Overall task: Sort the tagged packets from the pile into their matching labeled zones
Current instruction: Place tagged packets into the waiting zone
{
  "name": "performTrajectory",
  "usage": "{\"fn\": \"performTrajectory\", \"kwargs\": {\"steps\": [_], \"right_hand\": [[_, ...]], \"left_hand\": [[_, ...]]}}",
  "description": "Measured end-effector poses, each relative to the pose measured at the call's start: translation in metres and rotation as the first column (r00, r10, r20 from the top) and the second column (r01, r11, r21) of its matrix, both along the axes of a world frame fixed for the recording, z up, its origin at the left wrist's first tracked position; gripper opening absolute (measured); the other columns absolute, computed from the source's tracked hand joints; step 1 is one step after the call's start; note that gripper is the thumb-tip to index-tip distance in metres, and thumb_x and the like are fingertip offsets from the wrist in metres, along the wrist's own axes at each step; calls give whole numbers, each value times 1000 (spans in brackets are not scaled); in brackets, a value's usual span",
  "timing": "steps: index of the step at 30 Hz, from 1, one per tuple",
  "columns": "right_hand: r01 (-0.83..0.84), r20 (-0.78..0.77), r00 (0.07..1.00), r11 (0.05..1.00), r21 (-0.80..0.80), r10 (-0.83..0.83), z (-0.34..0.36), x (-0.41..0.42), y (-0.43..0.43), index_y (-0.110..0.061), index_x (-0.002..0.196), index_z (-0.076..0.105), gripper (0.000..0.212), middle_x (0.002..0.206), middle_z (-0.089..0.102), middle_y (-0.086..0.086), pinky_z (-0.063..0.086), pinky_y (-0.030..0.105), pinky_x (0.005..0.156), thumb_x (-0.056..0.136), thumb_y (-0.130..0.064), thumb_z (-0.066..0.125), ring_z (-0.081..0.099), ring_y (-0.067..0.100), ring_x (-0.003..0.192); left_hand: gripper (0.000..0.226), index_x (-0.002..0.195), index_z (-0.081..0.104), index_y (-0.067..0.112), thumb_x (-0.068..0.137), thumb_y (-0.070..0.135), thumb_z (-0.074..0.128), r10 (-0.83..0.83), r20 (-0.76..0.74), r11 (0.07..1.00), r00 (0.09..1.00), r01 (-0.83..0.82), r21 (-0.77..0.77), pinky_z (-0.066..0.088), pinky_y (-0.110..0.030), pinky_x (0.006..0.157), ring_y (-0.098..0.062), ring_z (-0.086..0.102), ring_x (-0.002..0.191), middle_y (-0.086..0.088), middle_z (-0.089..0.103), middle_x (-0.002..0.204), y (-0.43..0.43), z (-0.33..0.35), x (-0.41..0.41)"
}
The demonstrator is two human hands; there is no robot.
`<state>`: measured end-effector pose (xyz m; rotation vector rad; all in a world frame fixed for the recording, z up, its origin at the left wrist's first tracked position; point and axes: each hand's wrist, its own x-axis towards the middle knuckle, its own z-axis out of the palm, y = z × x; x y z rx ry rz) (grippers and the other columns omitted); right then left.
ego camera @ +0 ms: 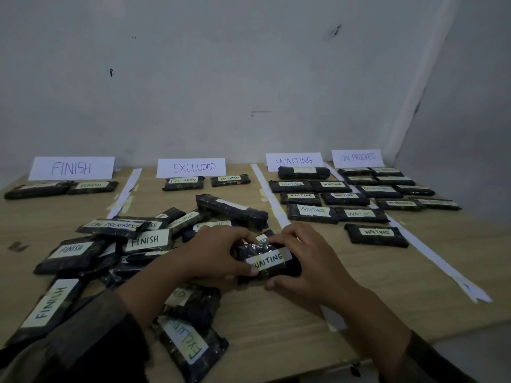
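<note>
Held packet: A dark packet [272, 259] tagged WAITING is being gripped by both hands at the near right edge of the pile, in the middle of the table [373, 288].
Left hand: The left hand [218, 252] is being clasped round the packet's left end, its thumb being pressed on the edge of the tag.
Right hand: The right hand [309, 261] is being clasped round the right end, fingers curled over the top and thumb tucked under the near side.
Pile: Unsorted packets [143, 240] are being left in a loose heap to the left of the hands, with tags reading FINISH, EXCLUDED and ON PROGRESS showing.
Signs: Four paper signs are being propped along the wall, reading FINISH [71, 168], EXCLUDED [191, 167], WAITING [294, 161] and ON PROGRESS [358, 158].
Zones: Two packets are being kept under FINISH and two under EXCLUDED; rows of packets are being kept under WAITING and ON PROGRESS.
Dividers: The zones are being marked off by white paper strips [261, 179] taped to the table.
</note>
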<state>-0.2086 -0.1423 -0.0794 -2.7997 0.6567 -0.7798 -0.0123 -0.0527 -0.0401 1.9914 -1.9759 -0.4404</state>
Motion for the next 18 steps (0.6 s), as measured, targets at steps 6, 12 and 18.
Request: {"fn": "performTrajectory", "kwargs": {"steps": [6,12,18], "right_hand": [[130,-9,991,989,-69,-131,8,-19,-22,-24,120,61,77,103,51,-5,39,29,75,59,-72,59,48,13,94],[280,-70,956,957,-73,-285,11,-45,-55,-25,125,59,80,106,53,-5,39,36,85,60,-72,54,49,16,100],[370,-237,901,929,-20,-363,13,-60,-82,-31,134,48,96,123,46,-7,25,32,95,55,-84,43,40,13,119]], "left_hand": [[57,130,49,32,79,49,68,-34,-70,984,997,21,-177,47,-32,97,-2,52,112,15,55,126,-14,2,-7],[57,135,44,29,84,50,61,-46,9,974,999,47,-220,45,-35,97,-8,51,115,10,53,129,-34,1,-19],[59,137,41,29,85,51,58,-104,200,973,974,141,-184,39,-34,101,-13,47,121,7,48,136,-56,-5,-36]]}}
